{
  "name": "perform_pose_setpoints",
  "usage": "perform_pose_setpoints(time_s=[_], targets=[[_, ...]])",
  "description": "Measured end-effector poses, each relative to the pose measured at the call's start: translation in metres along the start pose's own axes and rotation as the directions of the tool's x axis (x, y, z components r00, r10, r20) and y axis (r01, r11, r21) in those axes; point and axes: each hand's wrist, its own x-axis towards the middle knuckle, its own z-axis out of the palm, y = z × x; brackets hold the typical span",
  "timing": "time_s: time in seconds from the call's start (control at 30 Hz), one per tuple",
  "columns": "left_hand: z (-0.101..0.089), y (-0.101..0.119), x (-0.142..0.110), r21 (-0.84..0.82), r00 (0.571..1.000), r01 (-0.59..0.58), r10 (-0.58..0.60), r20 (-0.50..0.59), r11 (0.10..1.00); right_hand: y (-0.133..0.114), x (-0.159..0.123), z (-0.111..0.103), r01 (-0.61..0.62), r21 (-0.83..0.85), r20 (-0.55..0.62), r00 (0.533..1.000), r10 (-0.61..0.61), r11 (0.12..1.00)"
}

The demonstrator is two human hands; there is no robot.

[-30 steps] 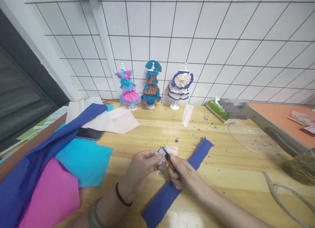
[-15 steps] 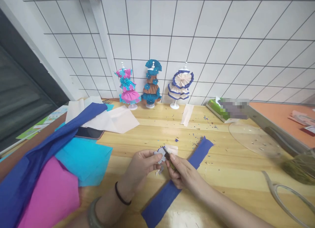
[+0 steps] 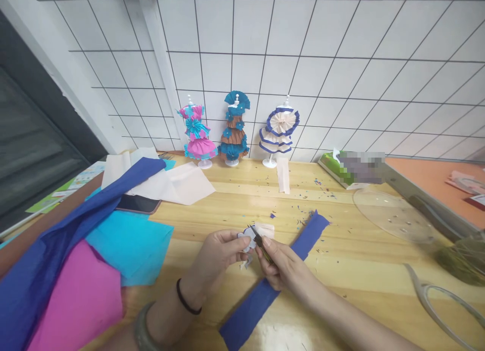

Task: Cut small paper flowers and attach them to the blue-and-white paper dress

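Note:
Between the thumb and fingers of my left hand [image 3: 223,250] is a small white paper cutout [image 3: 247,237] with a scalloped outline and a blue edge. My right hand [image 3: 278,262] is closed round small scissors [image 3: 257,237], whose dark pointed blades lie at the cutout's right edge. A short cream strip of crepe paper [image 3: 267,231] shows just behind the blades. Under my right wrist a long blue crepe paper strip [image 3: 250,313] runs diagonally across the wooden table [image 3: 185,300]. White paper scraps [image 3: 246,262] lie below the cutout.
Three small dress forms in ruffled paper dresses [image 3: 233,134] stand along the tiled wall. Blue, pink and turquoise paper sheets [image 3: 129,247] cover the left side, partly over a phone [image 3: 138,204]. At right are a tissue pack [image 3: 335,171], a clear disc [image 3: 390,217] and tape [image 3: 424,295].
The cream strip near the right-hand dress form has swung to the left and lies straighter. The scissor blades have opened slightly at the cutout; both hands stay nearly in place.

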Motion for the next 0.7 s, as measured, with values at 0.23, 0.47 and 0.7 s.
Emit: perform_pose_setpoints(time_s=[0.23,0.47,0.7], targets=[[-0.0027,-0.0017,0.0019,-0.014,1.000,0.001,-0.001,0.013,1.000,0.0010,-0.0004,-0.0013,0.025,-0.037,0.001,1.000,-0.025,0.999],[-0.0013,0.0006,0.0011,-0.020,1.000,0.000,0.001,0.020,1.000,-0.0016,-0.0017,-0.0011,0.032,-0.098,0.001,0.999,-0.032,0.995],[-0.0019,0.0020,0.0011,-0.014,1.000,0.006,-0.005,0.025,1.000,-0.0036,-0.0025,-0.0009,0.024,-0.139,-0.004,1.000,-0.024,0.990]])
